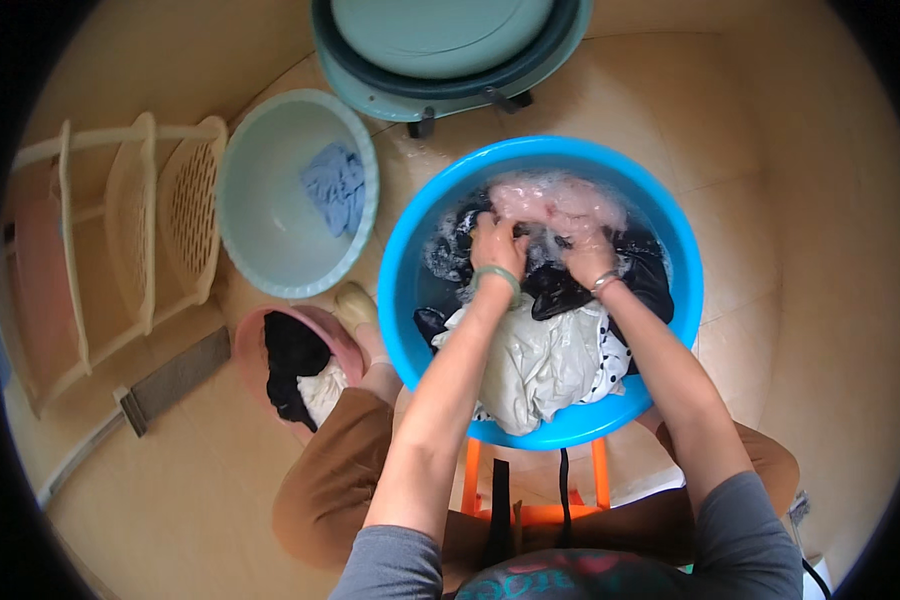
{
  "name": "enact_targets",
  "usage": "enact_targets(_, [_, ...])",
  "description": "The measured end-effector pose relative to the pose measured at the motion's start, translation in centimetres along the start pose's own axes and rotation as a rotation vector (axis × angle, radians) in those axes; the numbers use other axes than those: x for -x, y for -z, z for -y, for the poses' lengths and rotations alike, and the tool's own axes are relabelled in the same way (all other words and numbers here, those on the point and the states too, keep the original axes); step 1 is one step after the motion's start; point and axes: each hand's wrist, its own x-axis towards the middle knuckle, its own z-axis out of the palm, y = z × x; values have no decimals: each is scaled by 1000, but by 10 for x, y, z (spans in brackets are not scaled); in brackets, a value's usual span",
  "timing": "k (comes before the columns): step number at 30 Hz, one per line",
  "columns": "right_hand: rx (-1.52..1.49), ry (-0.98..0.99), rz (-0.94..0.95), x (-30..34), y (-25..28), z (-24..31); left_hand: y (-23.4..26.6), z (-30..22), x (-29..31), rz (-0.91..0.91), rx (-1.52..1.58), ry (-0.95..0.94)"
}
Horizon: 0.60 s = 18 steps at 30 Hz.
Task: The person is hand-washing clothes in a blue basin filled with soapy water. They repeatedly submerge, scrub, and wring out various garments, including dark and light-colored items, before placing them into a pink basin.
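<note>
Laundry [540, 370] lies in the blue tub [560, 432] under the left hand [497, 248] and right hand [590, 260], both curled into it, though I cannot tell whether they grip any. It is wet and rumpled: a pink piece [555, 200] and black pieces [650, 285] in sudsy water [438, 257], white ones heaped nearer. Leftward, a green basin [265, 250] holds a blue cloth [334, 190], a pink basin [250, 345] black and white clothes [295, 355].

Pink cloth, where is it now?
In the head view, right of centre, the pink cloth lies toward the far side of the blue basin, just beyond the left hand and right hand.
</note>
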Motion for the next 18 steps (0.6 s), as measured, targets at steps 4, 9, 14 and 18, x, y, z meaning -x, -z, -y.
enact_targets(4, [-451,206,-24,44,66,74,-6,-16,62,-104,1023,401])
enact_targets(9, [-429,583,144,123,104,139,38,-27,68,418,2093,607])
enact_targets(14, [83,677,-80,162,118,184,49,-41,73,418,2068,535])
enact_targets(18, [117,569,-284,147,105,189,57,-41,77,392,2004,560])
